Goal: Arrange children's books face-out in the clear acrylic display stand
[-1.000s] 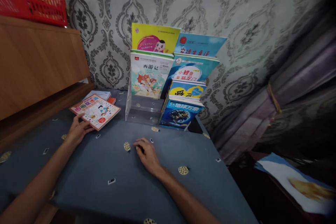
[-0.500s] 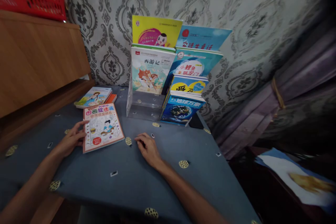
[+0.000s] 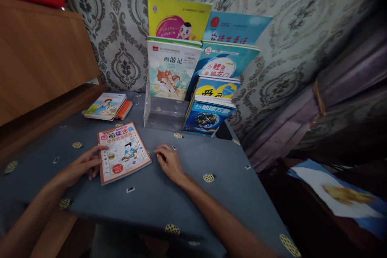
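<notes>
A picture book [image 3: 125, 155] with a white cover and an orange-red border lies face up on the table, turned slightly askew. At its left edge is my left hand [image 3: 86, 165], its fingers closed on the margin of the cover. The fingertips under that edge are partly hidden. To the right of the book, my right hand [image 3: 169, 163] rests on the tablecloth with fingers loosely curled in and nothing visible in them. A small gap separates it from the book's right corner.
A clear acrylic book rack [image 3: 165, 119] holds several upright books, among them a white-covered book [image 3: 172, 72] and a blue earth book [image 3: 208, 117]. Behind the picture book lie a stacked book [image 3: 104, 106] and an orange book [image 3: 124, 109]. A dark phone-like object [image 3: 225, 132] sits right of the rack.
The picture book has slid toward me and slightly right, away from the small stack, with my left hand at its edge. My right hand stays curled on the table. The camera view has shifted.
</notes>
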### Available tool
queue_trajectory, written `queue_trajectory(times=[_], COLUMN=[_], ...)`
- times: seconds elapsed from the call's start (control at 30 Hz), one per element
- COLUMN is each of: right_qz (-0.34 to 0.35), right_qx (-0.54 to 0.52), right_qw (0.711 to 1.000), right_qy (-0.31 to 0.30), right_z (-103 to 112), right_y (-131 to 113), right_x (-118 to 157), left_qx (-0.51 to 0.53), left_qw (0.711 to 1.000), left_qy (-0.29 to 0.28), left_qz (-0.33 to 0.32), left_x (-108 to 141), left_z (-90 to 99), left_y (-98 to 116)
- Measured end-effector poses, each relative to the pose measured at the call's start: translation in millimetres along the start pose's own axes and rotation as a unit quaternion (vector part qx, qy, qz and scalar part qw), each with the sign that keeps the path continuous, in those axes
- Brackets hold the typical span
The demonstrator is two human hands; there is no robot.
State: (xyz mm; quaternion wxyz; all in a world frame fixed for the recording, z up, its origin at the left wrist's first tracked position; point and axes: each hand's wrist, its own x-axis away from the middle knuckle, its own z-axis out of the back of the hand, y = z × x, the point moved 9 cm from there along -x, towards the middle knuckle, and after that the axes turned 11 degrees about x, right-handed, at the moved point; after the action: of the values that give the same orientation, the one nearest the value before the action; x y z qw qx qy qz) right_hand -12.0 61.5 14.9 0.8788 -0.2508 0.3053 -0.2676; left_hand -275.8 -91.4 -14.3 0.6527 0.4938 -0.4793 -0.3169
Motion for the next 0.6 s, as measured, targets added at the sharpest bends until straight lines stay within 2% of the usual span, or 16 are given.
queue_trajectory(times=[0.17,0.27,0.43,0.6], right_qz=[-0.009,-0.005,0.028,0.084], right_qx=[0.0,-0.003,0.007,0.072], right_qw=[1.0,0.999,0.998,0.992], right_qy=[0.024,0.036,0.046,0.058], right_z=[5.5,10.5,19.0,29.0], right_y=[-0.9,-2.6,-3.5,-8.7], right_x=[-0.1,0.4,4.1,9.1], left_qx=[-0.011,-0.03,-0.066,-0.07], left_qw=[0.999,0.996,0.979,0.956], left_qy=[-0.039,-0.088,-0.187,-0.277], left_qz=[-0.004,0.011,0.054,0.068], left_x=[4.7,9.7,13.1,4.4], left_z=[-7.0,-22.3,-62.9,-116.9], left_y=[-3.7,1.2,8.2,13.4])
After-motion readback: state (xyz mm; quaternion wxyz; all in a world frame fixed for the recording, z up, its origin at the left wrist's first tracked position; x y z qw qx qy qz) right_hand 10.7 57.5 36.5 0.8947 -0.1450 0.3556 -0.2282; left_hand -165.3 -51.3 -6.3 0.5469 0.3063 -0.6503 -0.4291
